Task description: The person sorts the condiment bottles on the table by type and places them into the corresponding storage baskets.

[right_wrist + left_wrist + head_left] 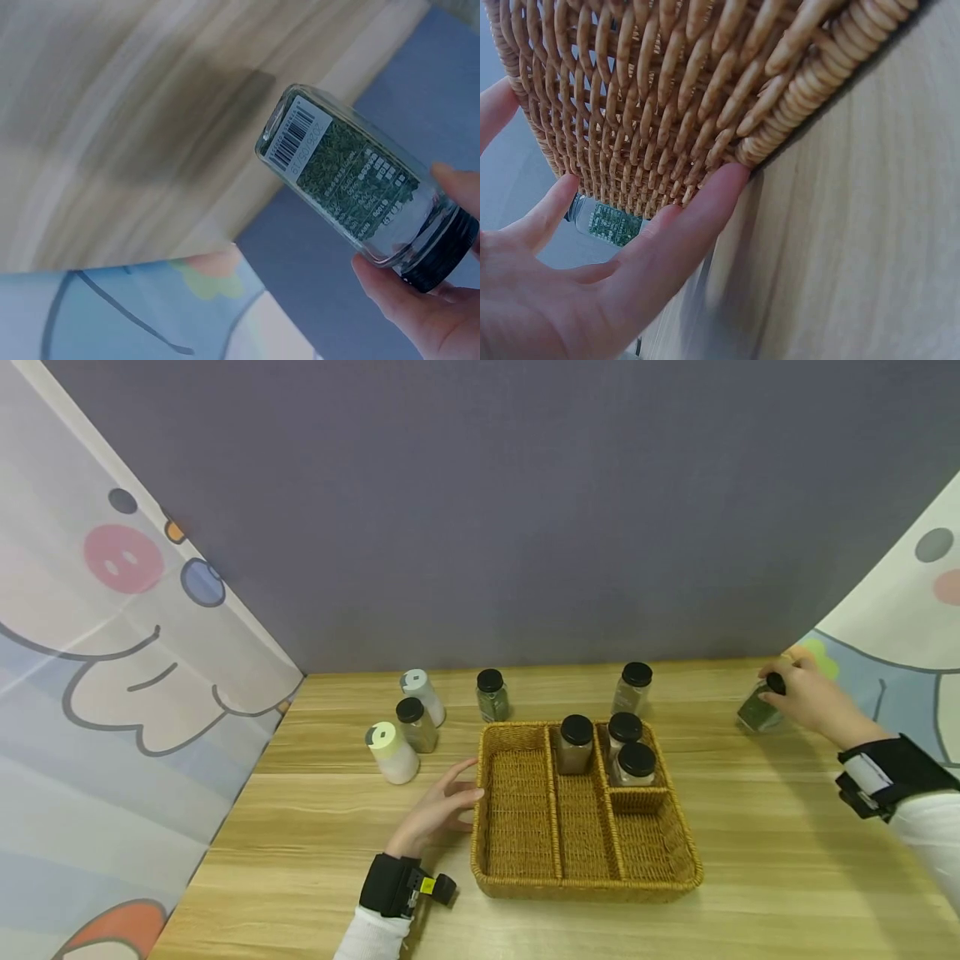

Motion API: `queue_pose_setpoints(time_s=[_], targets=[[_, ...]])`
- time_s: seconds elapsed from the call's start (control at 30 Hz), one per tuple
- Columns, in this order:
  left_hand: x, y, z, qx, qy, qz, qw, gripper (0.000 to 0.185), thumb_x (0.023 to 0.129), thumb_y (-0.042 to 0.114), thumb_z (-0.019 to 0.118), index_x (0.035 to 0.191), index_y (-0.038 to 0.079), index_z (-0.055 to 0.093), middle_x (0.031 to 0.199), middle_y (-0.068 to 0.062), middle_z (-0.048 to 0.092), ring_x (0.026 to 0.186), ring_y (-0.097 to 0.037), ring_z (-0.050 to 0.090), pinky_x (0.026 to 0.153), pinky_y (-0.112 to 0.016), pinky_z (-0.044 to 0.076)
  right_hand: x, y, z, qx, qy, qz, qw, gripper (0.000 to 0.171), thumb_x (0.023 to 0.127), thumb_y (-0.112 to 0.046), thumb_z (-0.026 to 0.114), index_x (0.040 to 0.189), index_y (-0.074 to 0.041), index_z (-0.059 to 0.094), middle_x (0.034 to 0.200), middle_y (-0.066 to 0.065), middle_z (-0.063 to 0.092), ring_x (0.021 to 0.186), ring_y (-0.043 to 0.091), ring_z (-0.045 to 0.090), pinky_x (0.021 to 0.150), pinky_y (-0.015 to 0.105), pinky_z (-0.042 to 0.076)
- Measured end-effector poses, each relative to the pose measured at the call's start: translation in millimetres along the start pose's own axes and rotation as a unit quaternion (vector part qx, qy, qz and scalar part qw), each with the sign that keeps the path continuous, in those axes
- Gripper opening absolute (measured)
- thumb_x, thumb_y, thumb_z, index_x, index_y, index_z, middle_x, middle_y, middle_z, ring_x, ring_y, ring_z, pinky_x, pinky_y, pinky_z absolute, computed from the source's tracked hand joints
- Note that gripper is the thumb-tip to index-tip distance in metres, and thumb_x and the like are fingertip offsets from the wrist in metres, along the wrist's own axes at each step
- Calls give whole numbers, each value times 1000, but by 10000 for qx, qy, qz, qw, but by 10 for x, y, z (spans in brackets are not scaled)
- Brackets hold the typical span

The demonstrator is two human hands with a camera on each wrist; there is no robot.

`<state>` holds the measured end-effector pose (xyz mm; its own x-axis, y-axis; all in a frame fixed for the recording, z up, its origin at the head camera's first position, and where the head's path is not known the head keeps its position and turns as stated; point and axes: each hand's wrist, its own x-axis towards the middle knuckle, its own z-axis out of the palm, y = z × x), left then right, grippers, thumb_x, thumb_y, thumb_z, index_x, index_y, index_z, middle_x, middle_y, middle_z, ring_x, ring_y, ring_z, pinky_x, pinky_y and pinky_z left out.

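Observation:
A wicker basket (487, 827) with several compartments lies mid-table. Three black-lidded spice jars (576, 743) stand in its far compartments. My left hand (442, 806) rests open with straight fingers (697, 217) against the woven left wall of the basket (675, 97). Far right, my right hand (806, 697) grips a glass jar of green herbs (757, 710) by its black lid end. The green-herb jar (352, 187) is tilted and lifted above the wood, with its barcode label showing.
Behind the basket stand a green-herb jar (491, 695) and a pale spice jar (632, 687). To the left are two white bottles (392, 752) and a dark-lidded jar (415, 724). Cartoon-print curtains (112, 635) flank the table; a grey wall is behind.

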<state>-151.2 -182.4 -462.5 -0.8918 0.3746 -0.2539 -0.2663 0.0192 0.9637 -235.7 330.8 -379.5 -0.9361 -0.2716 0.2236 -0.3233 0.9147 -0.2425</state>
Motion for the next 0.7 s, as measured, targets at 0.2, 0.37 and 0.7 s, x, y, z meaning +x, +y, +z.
queue_pose_setpoints(time_s=[0.2,0.37,0.7], targets=[[32,-78,-45,64,-33,56,10000,71,81,32,63,140,20,24,127,-24,37,105,-30,51,76,-47,49,-36,-158,-99,-135,224,-361,9990,28,75,1,65,99,8,53,92,30,45,81,41,42,54,48,42],[60,-118,-74,36,17,-41,10000,71,78,35,65,138,25,28,127,-20,39,104,-28,52,75,-46,50,-63,-301,-173,-194,383,-710,9965,29,71,1,68,96,3,55,90,27,46,76,37,45,52,44,42],[28,-65,-47,153,-32,-18,9999,72,79,35,64,139,23,26,127,-22,38,105,-27,52,76,-46,50,-114,-569,-275,-28,566,-1341,9893,30,69,-2,72,95,-1,59,93,25,49,78,36,50,54,44,45]])
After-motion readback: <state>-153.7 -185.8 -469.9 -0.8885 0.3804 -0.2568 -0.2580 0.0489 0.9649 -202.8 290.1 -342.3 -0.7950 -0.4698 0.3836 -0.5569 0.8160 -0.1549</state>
